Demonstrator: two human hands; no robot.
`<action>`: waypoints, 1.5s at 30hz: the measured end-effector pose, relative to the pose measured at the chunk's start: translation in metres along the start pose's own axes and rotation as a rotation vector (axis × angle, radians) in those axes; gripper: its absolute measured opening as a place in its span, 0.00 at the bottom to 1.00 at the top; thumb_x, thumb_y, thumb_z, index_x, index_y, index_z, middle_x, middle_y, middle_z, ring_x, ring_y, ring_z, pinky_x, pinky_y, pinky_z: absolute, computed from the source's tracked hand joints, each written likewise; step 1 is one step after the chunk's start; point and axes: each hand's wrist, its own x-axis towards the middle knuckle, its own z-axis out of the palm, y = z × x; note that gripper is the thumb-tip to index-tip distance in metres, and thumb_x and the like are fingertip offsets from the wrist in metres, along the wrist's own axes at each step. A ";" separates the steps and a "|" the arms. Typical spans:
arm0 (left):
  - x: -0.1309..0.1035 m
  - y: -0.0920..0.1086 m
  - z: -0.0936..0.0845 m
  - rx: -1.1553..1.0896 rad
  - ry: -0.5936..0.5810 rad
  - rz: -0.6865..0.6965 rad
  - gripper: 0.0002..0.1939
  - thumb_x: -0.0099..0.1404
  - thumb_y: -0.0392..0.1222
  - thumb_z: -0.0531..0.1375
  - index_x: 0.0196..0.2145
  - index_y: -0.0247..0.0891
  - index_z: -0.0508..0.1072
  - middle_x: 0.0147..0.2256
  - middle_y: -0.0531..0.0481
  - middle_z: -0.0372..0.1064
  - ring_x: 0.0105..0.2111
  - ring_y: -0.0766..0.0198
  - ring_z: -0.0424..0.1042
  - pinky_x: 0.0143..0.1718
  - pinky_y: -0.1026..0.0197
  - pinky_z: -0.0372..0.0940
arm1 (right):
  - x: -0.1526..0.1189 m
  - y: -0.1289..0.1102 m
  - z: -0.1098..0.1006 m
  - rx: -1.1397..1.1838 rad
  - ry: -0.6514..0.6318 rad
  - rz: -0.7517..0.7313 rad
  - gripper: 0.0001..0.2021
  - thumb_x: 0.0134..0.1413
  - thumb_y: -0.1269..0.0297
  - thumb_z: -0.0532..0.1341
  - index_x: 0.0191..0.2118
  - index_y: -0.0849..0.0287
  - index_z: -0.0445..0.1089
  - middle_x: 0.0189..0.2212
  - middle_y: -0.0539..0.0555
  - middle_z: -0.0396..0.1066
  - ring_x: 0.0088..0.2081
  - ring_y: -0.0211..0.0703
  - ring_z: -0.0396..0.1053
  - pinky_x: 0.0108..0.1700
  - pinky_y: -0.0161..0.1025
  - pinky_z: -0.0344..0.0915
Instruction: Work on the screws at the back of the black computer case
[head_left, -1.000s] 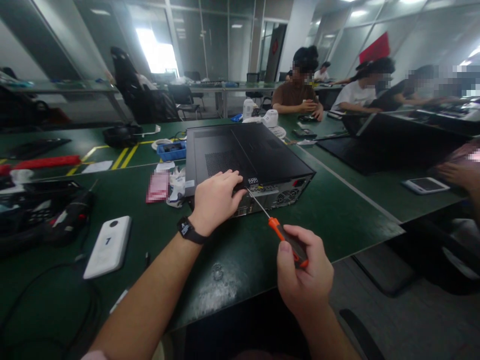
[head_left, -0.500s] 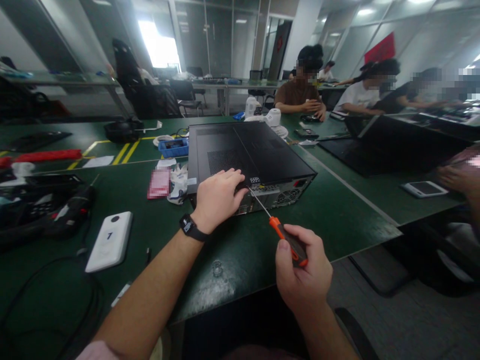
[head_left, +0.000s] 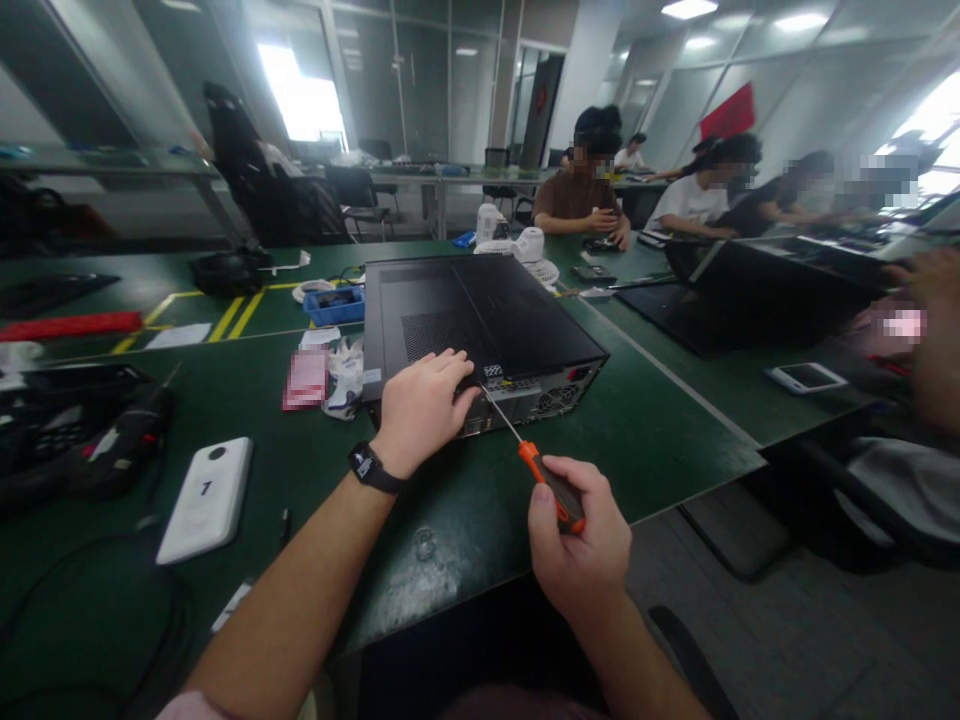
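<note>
A black computer case [head_left: 517, 310] lies flat on the green table [head_left: 660, 420], its rear panel with fan grille towards me. My left hand [head_left: 424, 408] rests on the case's near edge, thumb and fingers bent round that edge; whether they pinch a small part there is hidden. In my right hand [head_left: 581, 520] is an orange and dark screwdriver [head_left: 551, 485], held by its handle. Its shaft slants up and left, and the tip meets the rear edge of the case beside my left thumb. What the tip touches is too small to tell.
Left of the case are a blue tray [head_left: 334, 305], a pink packet [head_left: 306, 378] and white gloves [head_left: 346, 375]. A white power bank [head_left: 206, 500] and cables lie nearer. A phone [head_left: 806, 377] is at right; people sit beyond.
The whole view has shifted slightly, so the case and both hands appear a little further left. The hands keep their places at the case, and the screwdriver remains at its edge.
</note>
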 end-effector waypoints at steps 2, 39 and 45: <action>0.000 -0.001 0.001 -0.005 0.010 0.011 0.12 0.71 0.43 0.64 0.50 0.39 0.79 0.57 0.44 0.78 0.58 0.52 0.77 0.63 0.48 0.70 | 0.001 -0.001 -0.001 -0.005 -0.011 -0.003 0.10 0.64 0.68 0.60 0.50 0.57 0.69 0.38 0.54 0.76 0.36 0.42 0.78 0.39 0.39 0.76; -0.004 -0.001 0.006 0.002 0.036 0.014 0.12 0.72 0.44 0.63 0.51 0.40 0.79 0.58 0.44 0.78 0.58 0.51 0.77 0.62 0.45 0.71 | 0.000 0.005 -0.002 0.055 -0.058 -0.010 0.09 0.65 0.68 0.59 0.50 0.56 0.68 0.36 0.53 0.77 0.34 0.43 0.78 0.37 0.39 0.76; -0.004 0.001 0.003 0.013 0.055 0.011 0.12 0.71 0.44 0.64 0.50 0.40 0.79 0.56 0.45 0.79 0.57 0.51 0.78 0.61 0.45 0.73 | 0.000 0.009 -0.003 0.088 -0.052 -0.050 0.11 0.64 0.70 0.59 0.51 0.55 0.67 0.36 0.54 0.77 0.34 0.44 0.78 0.36 0.40 0.76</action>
